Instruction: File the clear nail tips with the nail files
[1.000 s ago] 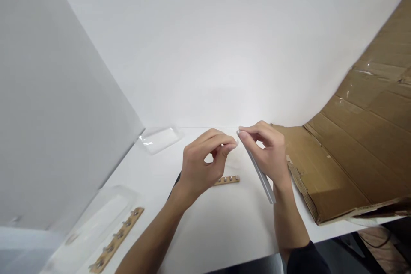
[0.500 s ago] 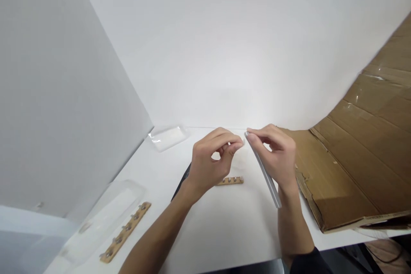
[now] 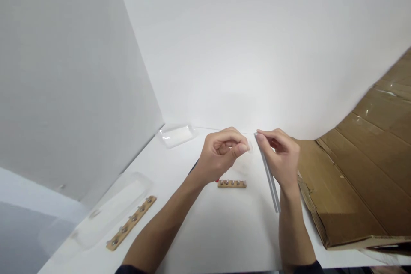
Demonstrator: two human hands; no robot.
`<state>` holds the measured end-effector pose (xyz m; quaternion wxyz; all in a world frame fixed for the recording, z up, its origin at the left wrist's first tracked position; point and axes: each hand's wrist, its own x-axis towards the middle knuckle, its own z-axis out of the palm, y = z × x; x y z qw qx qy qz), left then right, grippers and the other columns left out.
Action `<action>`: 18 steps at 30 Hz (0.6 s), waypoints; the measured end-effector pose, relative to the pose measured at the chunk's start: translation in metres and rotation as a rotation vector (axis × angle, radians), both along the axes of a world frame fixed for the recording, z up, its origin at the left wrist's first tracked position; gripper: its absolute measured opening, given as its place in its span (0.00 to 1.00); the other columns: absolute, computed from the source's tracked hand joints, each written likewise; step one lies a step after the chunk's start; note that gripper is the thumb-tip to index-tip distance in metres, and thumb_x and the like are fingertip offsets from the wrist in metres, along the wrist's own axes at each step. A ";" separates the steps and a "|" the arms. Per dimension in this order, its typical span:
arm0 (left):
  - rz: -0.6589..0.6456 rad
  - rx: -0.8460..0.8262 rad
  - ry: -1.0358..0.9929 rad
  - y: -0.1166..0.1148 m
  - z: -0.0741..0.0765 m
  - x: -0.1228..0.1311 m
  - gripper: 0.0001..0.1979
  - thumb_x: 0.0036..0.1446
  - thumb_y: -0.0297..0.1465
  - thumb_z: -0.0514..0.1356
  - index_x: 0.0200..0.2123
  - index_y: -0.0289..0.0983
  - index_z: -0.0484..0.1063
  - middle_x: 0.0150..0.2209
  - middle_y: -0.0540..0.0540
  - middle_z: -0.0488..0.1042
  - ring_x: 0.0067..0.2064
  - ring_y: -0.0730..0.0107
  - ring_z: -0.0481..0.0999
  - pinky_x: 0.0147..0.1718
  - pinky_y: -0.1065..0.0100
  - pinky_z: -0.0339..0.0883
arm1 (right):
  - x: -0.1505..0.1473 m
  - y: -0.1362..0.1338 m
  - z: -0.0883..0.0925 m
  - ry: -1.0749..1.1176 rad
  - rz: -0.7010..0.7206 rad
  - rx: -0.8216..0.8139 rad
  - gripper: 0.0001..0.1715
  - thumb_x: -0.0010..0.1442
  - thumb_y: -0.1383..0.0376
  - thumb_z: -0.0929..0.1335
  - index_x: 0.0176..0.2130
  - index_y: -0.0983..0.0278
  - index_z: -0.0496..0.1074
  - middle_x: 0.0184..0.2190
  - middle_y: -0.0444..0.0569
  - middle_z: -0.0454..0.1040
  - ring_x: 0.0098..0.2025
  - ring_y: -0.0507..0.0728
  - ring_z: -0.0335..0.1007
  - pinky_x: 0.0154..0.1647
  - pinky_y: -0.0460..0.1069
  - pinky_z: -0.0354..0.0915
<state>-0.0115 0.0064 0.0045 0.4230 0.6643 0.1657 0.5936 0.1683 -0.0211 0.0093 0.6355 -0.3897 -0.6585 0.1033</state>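
Note:
My right hand [image 3: 282, 158] holds a long thin grey-white strip [image 3: 269, 176] by its upper end, the strip slanting down toward me. My left hand [image 3: 221, 154] is closed in a pinch right beside the strip's top end, with a small clear film or tab [image 3: 250, 147] at its fingertips. Below the hands a short wooden bar with several metal pegs [image 3: 232, 183] lies on the white table [image 3: 224, 231]. A bit of something red shows just left of that bar, mostly hidden by my left wrist.
A longer wooden bar with metal pegs [image 3: 131, 222] lies at the near left beside a clear plastic tray [image 3: 112, 209]. Another clear tray [image 3: 176, 135] sits at the back left. A flattened cardboard box [image 3: 356, 167] covers the right side. White panels stand behind and to the left.
The camera has swung left, so everything sits further right in view. My left hand's fingers have closed tighter into a pinch beside the strip's top end.

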 end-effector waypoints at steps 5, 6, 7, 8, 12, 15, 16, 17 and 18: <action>-0.254 -0.245 -0.031 0.011 -0.001 -0.008 0.21 0.60 0.48 0.71 0.30 0.37 0.75 0.20 0.57 0.58 0.14 0.86 0.47 0.12 0.74 0.41 | 0.001 -0.013 0.004 0.056 0.046 0.153 0.10 0.64 0.70 0.75 0.43 0.56 0.85 0.29 0.43 0.80 0.30 0.52 0.73 0.30 0.48 0.71; -0.276 -0.251 -0.025 0.013 0.000 -0.009 0.21 0.60 0.49 0.71 0.30 0.37 0.74 0.18 0.58 0.56 0.14 0.86 0.46 0.12 0.73 0.39 | 0.001 -0.015 0.005 0.066 0.055 0.163 0.11 0.64 0.71 0.75 0.43 0.56 0.85 0.29 0.43 0.80 0.30 0.52 0.73 0.30 0.48 0.71; -0.290 -0.254 -0.020 0.014 0.000 -0.009 0.21 0.60 0.49 0.71 0.29 0.37 0.74 0.18 0.58 0.55 0.14 0.86 0.46 0.12 0.73 0.38 | 0.000 -0.016 0.005 0.079 0.057 0.165 0.11 0.64 0.71 0.75 0.43 0.56 0.85 0.29 0.43 0.80 0.30 0.52 0.74 0.30 0.48 0.71; -0.296 -0.256 -0.015 0.015 0.000 -0.008 0.22 0.59 0.50 0.71 0.29 0.38 0.74 0.18 0.58 0.54 0.14 0.85 0.46 0.12 0.73 0.37 | 0.000 -0.016 0.005 0.093 0.050 0.161 0.10 0.64 0.70 0.75 0.43 0.55 0.85 0.30 0.43 0.80 0.31 0.52 0.74 0.29 0.48 0.72; -0.279 -0.264 0.003 0.015 0.000 -0.008 0.22 0.58 0.51 0.71 0.29 0.38 0.74 0.18 0.58 0.54 0.14 0.84 0.46 0.12 0.73 0.37 | -0.002 -0.014 0.006 0.133 -0.007 0.127 0.07 0.64 0.63 0.76 0.44 0.56 0.84 0.30 0.44 0.80 0.31 0.53 0.76 0.31 0.49 0.75; -0.278 -0.268 0.008 0.015 -0.001 -0.007 0.23 0.58 0.51 0.71 0.29 0.38 0.73 0.18 0.58 0.55 0.13 0.85 0.47 0.11 0.73 0.38 | -0.004 -0.014 0.006 0.115 0.006 0.101 0.09 0.66 0.60 0.76 0.46 0.57 0.84 0.31 0.44 0.80 0.32 0.53 0.76 0.34 0.49 0.76; -0.277 -0.269 0.010 0.015 -0.001 -0.007 0.23 0.58 0.51 0.71 0.29 0.38 0.73 0.18 0.58 0.56 0.14 0.85 0.47 0.11 0.73 0.39 | -0.004 -0.015 0.006 0.103 0.026 0.094 0.09 0.66 0.60 0.75 0.47 0.56 0.84 0.32 0.45 0.80 0.33 0.53 0.77 0.34 0.49 0.76; -0.276 -0.268 0.016 0.015 -0.002 -0.007 0.23 0.58 0.51 0.71 0.29 0.38 0.73 0.18 0.57 0.56 0.14 0.84 0.47 0.11 0.73 0.39 | -0.005 -0.015 0.006 0.092 0.050 0.088 0.08 0.67 0.61 0.75 0.47 0.56 0.84 0.33 0.45 0.80 0.34 0.53 0.77 0.35 0.49 0.76; -0.271 -0.264 0.023 0.015 -0.002 -0.007 0.23 0.58 0.51 0.71 0.29 0.38 0.74 0.18 0.57 0.57 0.14 0.84 0.47 0.11 0.73 0.40 | -0.006 -0.015 0.006 0.077 0.074 0.084 0.08 0.68 0.62 0.74 0.48 0.55 0.83 0.34 0.45 0.80 0.35 0.53 0.77 0.35 0.49 0.76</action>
